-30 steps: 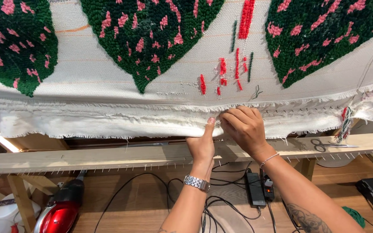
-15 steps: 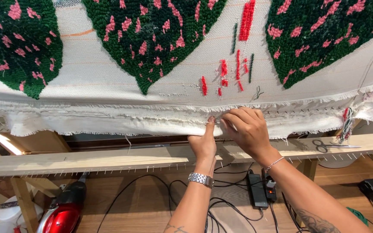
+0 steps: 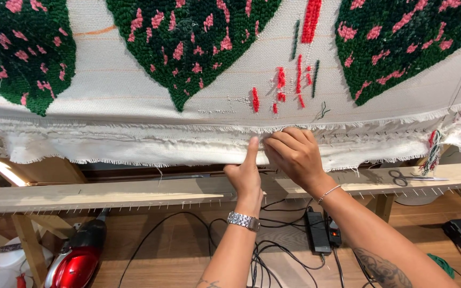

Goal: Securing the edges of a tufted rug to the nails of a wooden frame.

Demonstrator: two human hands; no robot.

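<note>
A white tufting cloth (image 3: 134, 90) is stretched on a wooden frame, with dark green leaf shapes (image 3: 198, 37) dotted pink and several red yarn marks (image 3: 281, 80). Its frayed lower edge (image 3: 134, 144) hangs folded over the frame's bottom rail. My left hand (image 3: 245, 173), with a metal watch on the wrist, presses its fingertips up against that fabric edge. My right hand (image 3: 294, 154), with a thin bracelet on the wrist, lies beside it, fingers curled onto the same fold. Both hands touch the cloth close together.
A wooden bar (image 3: 108, 193) studded with nails runs across below the cloth. Scissors (image 3: 401, 177) lie on it at the right. On the floor below sit a red vacuum cleaner (image 3: 78, 261), black cables (image 3: 188, 218) and a power strip (image 3: 318, 232).
Both hands have stayed on the cloth's lower edge, with only small shifts of the fingers along the fold.
</note>
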